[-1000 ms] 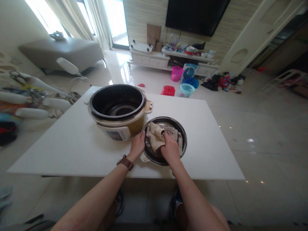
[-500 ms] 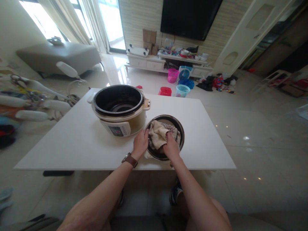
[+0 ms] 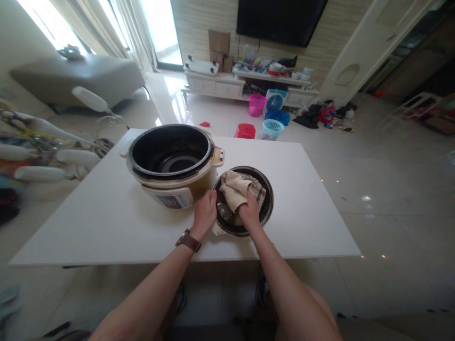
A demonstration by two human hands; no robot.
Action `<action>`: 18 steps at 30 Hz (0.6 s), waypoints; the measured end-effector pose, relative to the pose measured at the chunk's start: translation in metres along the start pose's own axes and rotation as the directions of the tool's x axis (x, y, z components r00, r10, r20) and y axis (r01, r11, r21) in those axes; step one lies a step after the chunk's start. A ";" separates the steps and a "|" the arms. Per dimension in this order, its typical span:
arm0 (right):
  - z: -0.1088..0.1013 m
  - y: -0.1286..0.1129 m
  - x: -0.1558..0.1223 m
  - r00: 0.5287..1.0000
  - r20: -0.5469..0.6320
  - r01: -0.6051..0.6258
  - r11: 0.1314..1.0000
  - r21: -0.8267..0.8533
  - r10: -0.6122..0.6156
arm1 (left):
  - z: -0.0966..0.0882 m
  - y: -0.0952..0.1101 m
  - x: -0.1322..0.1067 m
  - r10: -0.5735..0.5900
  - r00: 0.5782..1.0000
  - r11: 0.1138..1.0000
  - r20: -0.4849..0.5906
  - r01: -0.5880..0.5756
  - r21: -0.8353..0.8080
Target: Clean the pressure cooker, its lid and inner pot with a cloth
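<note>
On the white table (image 3: 298, 213) a round pressure cooker lid (image 3: 269, 208) lies with its dark inner side up, near the front edge. My left hand (image 3: 205, 210), with a brown-strapped watch at the wrist, is closed on the lid's left rim. Inside the lid, my right hand (image 3: 250, 210) presses a beige patterned cloth (image 3: 234, 184), its fingers partly hidden by the folds. A metal fitting (image 3: 224, 211) shows on the lid's inside, left of the cloth. Just left of the lid stands the electric pressure cooker (image 3: 172, 177), uncovered, with a dark inner pot (image 3: 177, 151).
Beyond the table, a red stool (image 3: 245, 131), a light blue basket (image 3: 272, 129) and a pink basket (image 3: 256, 104) stand on the tiled floor. A white TV cabinet (image 3: 213, 87) holds boxes and dishes. White lamp-like shapes (image 3: 80, 157) crowd the left side.
My right hand and the cloth have shifted slightly up and away inside the lid, uncovering more of the metal fitting. My left hand keeps its hold on the rim. The camera view has shifted slightly.
</note>
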State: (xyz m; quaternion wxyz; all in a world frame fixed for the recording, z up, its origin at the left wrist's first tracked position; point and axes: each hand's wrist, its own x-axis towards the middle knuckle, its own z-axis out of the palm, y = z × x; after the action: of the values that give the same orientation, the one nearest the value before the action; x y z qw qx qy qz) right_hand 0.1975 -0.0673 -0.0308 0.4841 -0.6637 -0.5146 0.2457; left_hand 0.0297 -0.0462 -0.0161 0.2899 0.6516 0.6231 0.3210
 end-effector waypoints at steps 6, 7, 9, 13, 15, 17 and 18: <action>-0.014 -0.017 0.002 0.999 0.023 -0.035 0.956 0.292 0.030 | -0.003 -0.007 0.002 -0.003 1.000 0.999 -0.017 0.002 -0.033; -0.019 -0.021 0.004 0.999 -0.015 -0.040 0.934 0.356 0.048 | -0.003 -0.006 0.001 0.003 1.000 0.999 -0.018 -0.004 -0.043; -0.030 -0.027 0.007 0.988 -0.134 -0.016 0.901 0.433 0.082 | -0.003 -0.005 0.001 0.002 1.000 0.999 -0.020 -0.004 -0.054; -0.053 -0.032 0.007 0.918 -0.392 0.085 0.930 0.358 0.067 | -0.004 -0.001 -0.001 -0.018 0.999 0.998 -0.030 0.016 -0.053; -0.057 -0.030 0.003 0.922 -0.388 0.085 0.963 0.257 0.022 | -0.004 0.001 -0.001 -0.020 0.999 0.998 -0.035 0.018 -0.055; -0.054 -0.026 -0.003 0.964 -0.266 0.042 0.989 0.142 -0.002 | -0.004 0.002 -0.001 -0.020 0.999 0.998 -0.038 0.018 -0.056; -0.049 -0.023 -0.006 0.983 -0.185 0.006 0.996 0.092 0.011 | -0.004 0.003 -0.002 -0.023 0.999 0.998 -0.039 0.020 -0.057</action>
State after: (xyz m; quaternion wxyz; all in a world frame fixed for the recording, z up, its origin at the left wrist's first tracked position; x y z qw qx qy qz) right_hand 0.2257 -0.0918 0.0089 0.5597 -0.6614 -0.4545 0.2068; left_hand 0.0283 -0.0480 -0.0113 0.2992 0.6299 0.6264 0.3484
